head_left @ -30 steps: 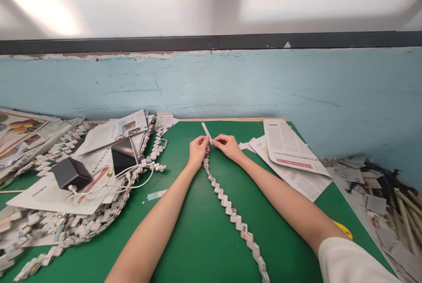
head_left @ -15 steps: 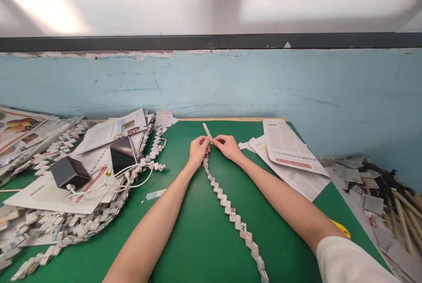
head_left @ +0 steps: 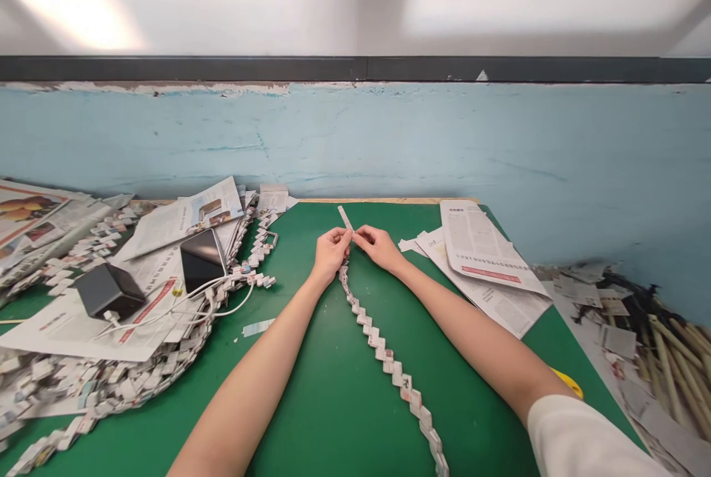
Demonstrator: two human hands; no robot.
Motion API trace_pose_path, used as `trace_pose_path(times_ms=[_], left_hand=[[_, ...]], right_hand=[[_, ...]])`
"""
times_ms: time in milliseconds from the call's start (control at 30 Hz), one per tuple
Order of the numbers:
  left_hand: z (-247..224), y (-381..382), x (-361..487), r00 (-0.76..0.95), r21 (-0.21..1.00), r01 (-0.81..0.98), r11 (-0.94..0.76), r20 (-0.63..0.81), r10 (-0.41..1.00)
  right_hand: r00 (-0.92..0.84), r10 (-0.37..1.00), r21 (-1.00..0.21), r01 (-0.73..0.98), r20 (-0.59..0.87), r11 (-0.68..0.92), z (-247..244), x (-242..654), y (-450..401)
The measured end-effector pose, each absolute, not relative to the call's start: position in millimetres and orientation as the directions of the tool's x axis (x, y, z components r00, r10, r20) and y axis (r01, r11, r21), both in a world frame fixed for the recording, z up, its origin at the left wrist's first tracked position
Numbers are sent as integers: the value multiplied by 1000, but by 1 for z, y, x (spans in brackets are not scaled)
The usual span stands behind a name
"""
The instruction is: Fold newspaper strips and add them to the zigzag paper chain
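A zigzag chain of folded newspaper (head_left: 395, 369) runs from my hands down the green table toward its near edge. My left hand (head_left: 332, 250) is closed around the far end of this chain. From between the fingers a narrow folded paper strip (head_left: 345, 218) sticks up and away. My right hand (head_left: 376, 244) pinches at the base of that strip, its fingertips touching or almost touching those of my left hand. The exact spot where strip and chain meet is hidden by the fingers.
Left lie newspapers (head_left: 183, 218), a heap of folded-paper chains (head_left: 138, 384), a phone (head_left: 203, 261) and a black cube (head_left: 109, 290) with a white cable. Newspaper sheets (head_left: 489, 255) lie right, with a yellow object (head_left: 569, 384) partly behind my arm. Rolled paper sticks (head_left: 675, 358) are beyond the table edge.
Both hands keep their hold on the strip and chain, with hardly any finger movement. The whole view has shifted slightly, so things appear a little further left.
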State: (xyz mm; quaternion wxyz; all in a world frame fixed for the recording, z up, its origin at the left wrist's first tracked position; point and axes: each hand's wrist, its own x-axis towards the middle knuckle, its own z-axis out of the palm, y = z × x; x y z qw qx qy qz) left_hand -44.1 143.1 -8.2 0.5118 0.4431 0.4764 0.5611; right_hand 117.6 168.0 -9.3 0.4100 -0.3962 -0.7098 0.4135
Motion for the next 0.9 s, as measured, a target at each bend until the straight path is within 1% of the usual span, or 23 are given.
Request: trace_pose_path(times_ms=[100,267,433,533,600,633,700,767,800,833,900], left_hand=[[-8,143,-44,-73,985,-172,-17,4,997],[-6,143,-43,-88,987,-160,-23,9,996],[-6,143,-43,-101,992,-123,-37,25,995],[-2,141,-42,-92,997,-55,-61,56,994],[8,137,-41,-95,993,63,-97,103,990],[15,134,-42,-121,978,164,-132,153,981],[36,125,-45,-102,894,391,-219,279,955],[61,113,-53,-38,793,554,-253,327,944],[74,106,-61,-10,742,624,-245,320,947],[87,99,-70,-24,689,693,-213,316,948],[108,85,-98,-130,612,788,-67,271,954]], right_hand=[[-393,892,-895,281,221,346,-7,118,167],[-367,903,-885,313,223,346,-6,117,165],[-392,890,-892,279,232,355,-5,118,165],[-400,883,-889,273,243,369,-5,119,166],[-387,891,-892,275,239,359,-6,119,166],[-380,895,-895,274,236,352,-7,120,167],[-370,898,-898,267,239,349,-9,120,167],[-360,899,-901,253,249,351,-11,121,168],[-351,902,-905,246,250,346,-11,122,169],[-342,907,-910,241,246,338,-11,122,169],[-325,916,-919,233,234,317,-11,123,169]])
